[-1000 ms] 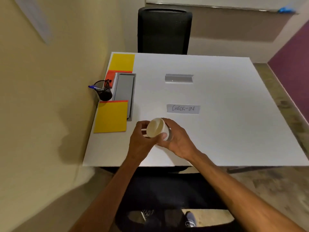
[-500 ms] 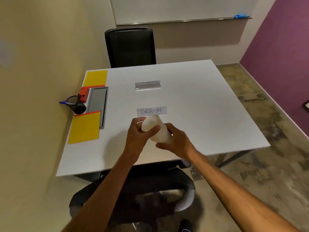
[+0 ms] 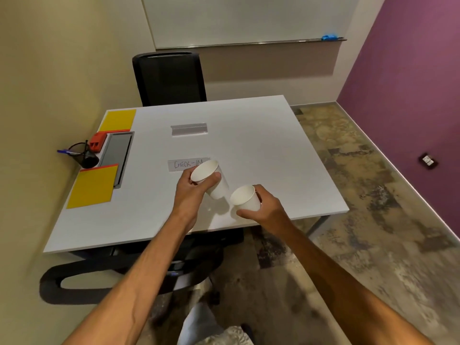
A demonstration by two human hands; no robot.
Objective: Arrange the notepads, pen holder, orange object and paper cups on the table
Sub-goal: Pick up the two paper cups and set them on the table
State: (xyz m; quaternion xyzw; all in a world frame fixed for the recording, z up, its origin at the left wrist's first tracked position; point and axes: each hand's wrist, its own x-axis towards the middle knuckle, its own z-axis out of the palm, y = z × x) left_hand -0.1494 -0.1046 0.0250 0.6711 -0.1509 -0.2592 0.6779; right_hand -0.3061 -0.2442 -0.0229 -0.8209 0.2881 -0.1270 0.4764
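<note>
Altogether 2 paper cups (image 3: 204,171) (image 3: 245,201) (also 2 notepads (image 3: 118,120) (image 3: 92,187))

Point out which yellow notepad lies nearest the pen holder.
The near notepad, right beside the pen holder; the far notepad lies beyond the orange object.

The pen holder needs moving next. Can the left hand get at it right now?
Probably not yet: the left hand grips a paper cup, so it is full. Nothing tall stands on the table between it and the pen holder.
</note>
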